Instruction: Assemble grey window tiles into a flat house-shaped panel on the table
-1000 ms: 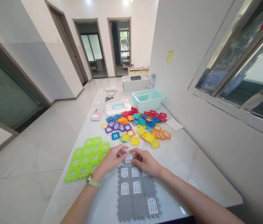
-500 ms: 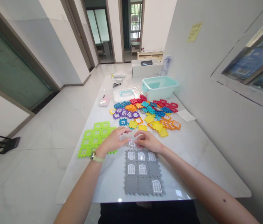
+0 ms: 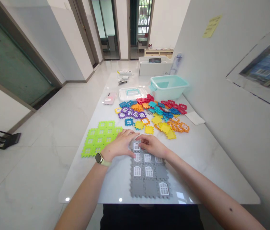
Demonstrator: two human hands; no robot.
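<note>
since the earlier frame our view has moved a little, and our left hand (image 3: pixel 119 145) and right hand (image 3: pixel 151 145) now stand closer together at the small grey window tile (image 3: pixel 136 146), which sits nearer to the row below it.

we are at a long white marble table (image 3: pixel 202 166), with a white wall (image 3: pixel 204 64) on its far right side and a pale tiled floor (image 3: pixel 36 172) on the left. on the table, far from us, stand a white box (image 3: pixel 155 66) and a light teal plastic basin (image 3: pixel 168 87). before the basin lies a clear plastic lid (image 3: pixel 132 93), and a pink phone (image 3: pixel 109 98) lies to its left. a big loose pile of colored foam puzzle tiles (image 3: pixel 151 115) covers the middle of the table. nearer to us, a lime green tile mat (image 3: pixel 99 140) lies on the left, and a grey tile mat (image 3: pixel 149 179) with white windows lies in front of us.

the small grey window tile is at the top end of the grey tile mat, between our hands. our left hand is curved and narrow, just beside the tile, with a watch (image 3: pixel 99 158) on the wrist. our right fingertips (image 3: pixel 141 143) touch the tile from the right. we cannot tell if the hands grip it or only press it.
</note>
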